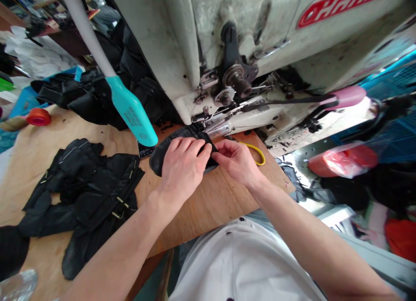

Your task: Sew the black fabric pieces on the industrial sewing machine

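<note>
A black shoe-like piece [158, 156] lies at the working end of the sewing machine [182, 67]. My left hand [186, 162] rests over its top, the fingers bent and pressed together on the black material. At its right end my right hand [235, 160] pinches the edge between thumb and forefinger. The two hands are close together, a little apart. The underside of the piece and part of its middle are hidden by my hands.
Black sewn pieces [94, 184] lie on the wooden table [208, 205] at left. A turquoise lamp head [133, 112] hangs above. Yellow-handled scissors [258, 153] sit right of my right hand, and a phone [145, 150] lies beyond the black piece. A red tape roll [39, 117] is far left.
</note>
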`<state>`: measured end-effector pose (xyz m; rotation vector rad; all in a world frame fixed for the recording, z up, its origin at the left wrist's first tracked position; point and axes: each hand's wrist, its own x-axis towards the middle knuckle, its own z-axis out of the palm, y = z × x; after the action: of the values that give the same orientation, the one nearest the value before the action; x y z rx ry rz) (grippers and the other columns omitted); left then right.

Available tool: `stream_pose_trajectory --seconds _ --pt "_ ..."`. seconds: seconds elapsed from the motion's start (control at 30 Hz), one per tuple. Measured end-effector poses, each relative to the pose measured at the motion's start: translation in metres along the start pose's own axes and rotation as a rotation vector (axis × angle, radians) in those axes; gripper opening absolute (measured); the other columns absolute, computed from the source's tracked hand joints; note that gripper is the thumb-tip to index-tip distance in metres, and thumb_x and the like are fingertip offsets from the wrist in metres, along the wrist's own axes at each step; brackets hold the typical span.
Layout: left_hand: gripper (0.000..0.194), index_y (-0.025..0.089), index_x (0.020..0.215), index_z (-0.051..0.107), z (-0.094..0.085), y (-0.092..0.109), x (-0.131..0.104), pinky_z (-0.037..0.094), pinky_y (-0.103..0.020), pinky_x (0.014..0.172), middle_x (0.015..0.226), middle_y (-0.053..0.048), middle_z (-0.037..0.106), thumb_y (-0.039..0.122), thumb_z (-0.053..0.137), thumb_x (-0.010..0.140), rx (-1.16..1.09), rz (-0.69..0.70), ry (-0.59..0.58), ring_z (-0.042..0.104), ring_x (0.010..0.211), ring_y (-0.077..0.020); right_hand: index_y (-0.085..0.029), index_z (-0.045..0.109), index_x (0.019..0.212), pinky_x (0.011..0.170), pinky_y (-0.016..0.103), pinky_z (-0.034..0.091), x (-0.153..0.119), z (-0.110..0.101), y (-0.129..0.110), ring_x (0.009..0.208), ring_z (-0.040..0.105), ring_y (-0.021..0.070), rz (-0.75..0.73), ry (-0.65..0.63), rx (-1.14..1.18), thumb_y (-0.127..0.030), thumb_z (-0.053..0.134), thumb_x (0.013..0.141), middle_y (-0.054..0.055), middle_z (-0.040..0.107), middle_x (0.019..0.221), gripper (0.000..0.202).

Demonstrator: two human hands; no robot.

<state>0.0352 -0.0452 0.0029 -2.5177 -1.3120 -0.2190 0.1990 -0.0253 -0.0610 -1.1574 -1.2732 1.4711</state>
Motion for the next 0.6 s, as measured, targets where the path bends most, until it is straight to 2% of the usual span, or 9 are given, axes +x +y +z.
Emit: stream_pose_trajectory --seconds 0.13,0.3,0.47,0.6 --pt "0.027 0.018 0.117 0.070 0.002 -0.007 0.005 0.048 -0.044 0.085 0.116 -0.007 0.073 0.016 0.052 0.097 0.008 -0.018 0.007 0.064 0.104 -0.0272 -0.017 0.067 0.080 0.057 0.026 0.047 0.010 0.001 -0.006 0.061 0.058 0.0136 -0.020 -0.009 0.020 -0.029 0.069 0.072 0.000 0.068 0.072 0.014" --pt "0.024 0.019 0.112 0.072 0.011 -0.028 0.014 0.047 -0.044 0.089 0.115 -0.003 0.075 0.019 0.052 0.099 -0.033 -0.021 0.064 0.066 0.103 -0.0255 -0.018 0.066 0.079 0.053 0.024 0.046 0.026 0.007 -0.009 0.056 0.056 0.0124 -0.005 -0.030 -0.010 -0.028 0.066 0.073 -0.001 0.066 0.068 0.012" --pt "0.020 0.020 0.105 0.073 0.013 -0.041 0.020 0.046 -0.044 0.094 0.114 -0.002 0.076 0.021 0.055 0.098 -0.061 -0.053 0.084 0.067 0.102 -0.0242 -0.018 0.067 0.077 0.054 0.024 0.048 0.034 0.014 -0.005 0.061 0.061 0.0147 -0.043 0.100 -0.160 -0.028 0.066 0.076 0.001 0.069 0.071 0.009" --pt "0.017 0.020 0.103 0.073 0.011 -0.043 0.020 0.047 -0.043 0.092 0.111 -0.002 0.076 0.021 0.057 0.097 -0.040 -0.056 0.089 0.067 0.100 -0.0238 -0.018 0.066 0.075 0.051 0.025 0.047 0.032 0.018 -0.007 0.058 0.061 0.0158 -0.024 0.137 -0.150 -0.029 0.068 0.076 0.002 0.068 0.066 0.011"
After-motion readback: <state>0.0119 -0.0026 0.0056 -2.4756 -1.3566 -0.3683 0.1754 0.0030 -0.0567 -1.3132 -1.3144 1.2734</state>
